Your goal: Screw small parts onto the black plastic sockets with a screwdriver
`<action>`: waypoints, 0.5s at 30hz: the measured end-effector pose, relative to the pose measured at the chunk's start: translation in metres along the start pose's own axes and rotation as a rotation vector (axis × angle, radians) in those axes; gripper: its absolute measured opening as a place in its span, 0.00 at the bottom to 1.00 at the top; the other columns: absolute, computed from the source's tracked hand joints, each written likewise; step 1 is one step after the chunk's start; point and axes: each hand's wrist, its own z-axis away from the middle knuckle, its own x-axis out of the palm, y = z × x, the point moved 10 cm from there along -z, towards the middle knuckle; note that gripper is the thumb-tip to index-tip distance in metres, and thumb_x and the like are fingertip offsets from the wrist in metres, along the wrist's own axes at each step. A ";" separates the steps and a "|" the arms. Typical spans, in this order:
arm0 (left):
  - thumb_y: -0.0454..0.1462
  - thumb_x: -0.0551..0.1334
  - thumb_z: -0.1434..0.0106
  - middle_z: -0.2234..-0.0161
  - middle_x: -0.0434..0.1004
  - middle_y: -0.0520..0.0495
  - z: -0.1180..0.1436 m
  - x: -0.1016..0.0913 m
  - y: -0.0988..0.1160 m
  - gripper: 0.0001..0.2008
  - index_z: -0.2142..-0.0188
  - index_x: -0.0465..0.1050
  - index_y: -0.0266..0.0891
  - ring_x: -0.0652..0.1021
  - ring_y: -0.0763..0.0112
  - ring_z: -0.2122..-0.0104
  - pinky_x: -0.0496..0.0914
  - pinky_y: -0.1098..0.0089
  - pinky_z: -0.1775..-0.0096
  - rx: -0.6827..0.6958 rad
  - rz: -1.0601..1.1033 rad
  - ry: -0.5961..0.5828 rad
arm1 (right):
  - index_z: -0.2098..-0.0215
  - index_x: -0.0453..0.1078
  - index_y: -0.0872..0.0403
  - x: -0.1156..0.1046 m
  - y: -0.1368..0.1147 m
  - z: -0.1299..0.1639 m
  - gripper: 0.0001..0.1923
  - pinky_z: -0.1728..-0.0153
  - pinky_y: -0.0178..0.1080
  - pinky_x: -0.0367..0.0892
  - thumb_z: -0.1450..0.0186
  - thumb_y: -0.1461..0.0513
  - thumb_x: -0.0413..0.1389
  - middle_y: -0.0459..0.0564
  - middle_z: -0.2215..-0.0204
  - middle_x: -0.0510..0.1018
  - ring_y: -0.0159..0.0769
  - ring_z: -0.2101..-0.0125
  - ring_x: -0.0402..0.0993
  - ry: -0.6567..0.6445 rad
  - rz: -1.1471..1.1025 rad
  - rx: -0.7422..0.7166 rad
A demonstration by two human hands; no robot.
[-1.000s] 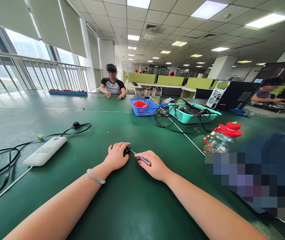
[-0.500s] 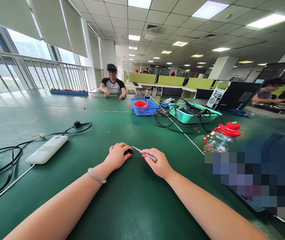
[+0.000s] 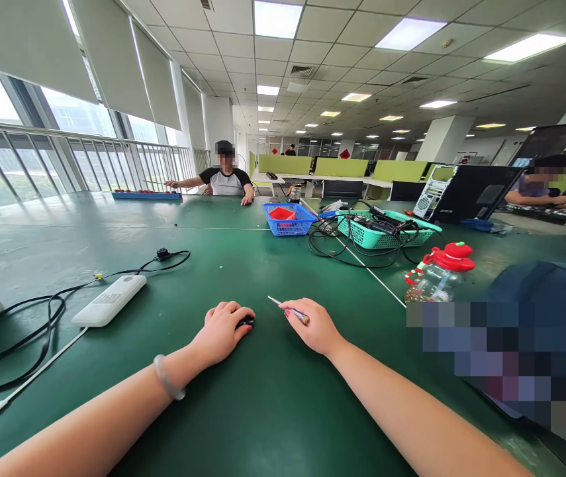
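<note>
Screwdriver work on a small black part, head view.
Left hand (image 3: 220, 333) cups the small black plastic part (image 3: 245, 322) against the green table mat (image 3: 263, 404), fingers curled over it. Right hand (image 3: 312, 326) pinches the slim metal-shafted screwdriver (image 3: 288, 310), tip raised just beside the part; judged next: seat the tip squarely.

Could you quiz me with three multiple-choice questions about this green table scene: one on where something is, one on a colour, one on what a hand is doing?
1. Where is the white box?
A. left of the hands
B. inside a basket
C. on the bottle

2. What colour is the bottle's lid?
A. blue
B. red
C. yellow

3. What is the right hand doing?
A. lying flat, empty
B. gripping a cable
C. holding a thin tool

Answers: A, it lies left of the hands; B, the lid is red; C, the tool sticks out past the fingers.
</note>
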 end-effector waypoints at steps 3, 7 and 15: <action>0.43 0.51 0.34 0.53 0.73 0.47 0.034 -0.011 -0.027 0.14 0.53 0.72 0.52 0.70 0.58 0.49 0.64 0.53 0.46 -0.020 -0.033 -0.022 | 0.59 0.76 0.50 0.003 0.000 0.001 0.11 0.62 0.41 0.69 0.34 0.60 0.52 0.48 0.69 0.80 0.37 0.67 0.73 -0.006 -0.001 -0.016; 0.46 0.51 0.35 0.51 0.74 0.47 0.079 -0.036 -0.089 0.16 0.54 0.73 0.53 0.71 0.56 0.48 0.63 0.53 0.45 -0.111 -0.138 -0.003 | 0.59 0.76 0.50 0.005 0.000 0.001 0.11 0.62 0.41 0.68 0.34 0.61 0.52 0.48 0.69 0.80 0.37 0.67 0.73 -0.008 0.004 -0.042; 0.48 0.47 0.38 0.48 0.76 0.50 0.133 -0.097 -0.192 0.22 0.54 0.75 0.49 0.74 0.57 0.49 0.66 0.57 0.46 -0.298 -0.367 0.083 | 0.59 0.76 0.50 0.006 -0.003 0.000 0.10 0.63 0.41 0.68 0.35 0.62 0.53 0.48 0.68 0.81 0.37 0.68 0.73 -0.016 0.022 -0.065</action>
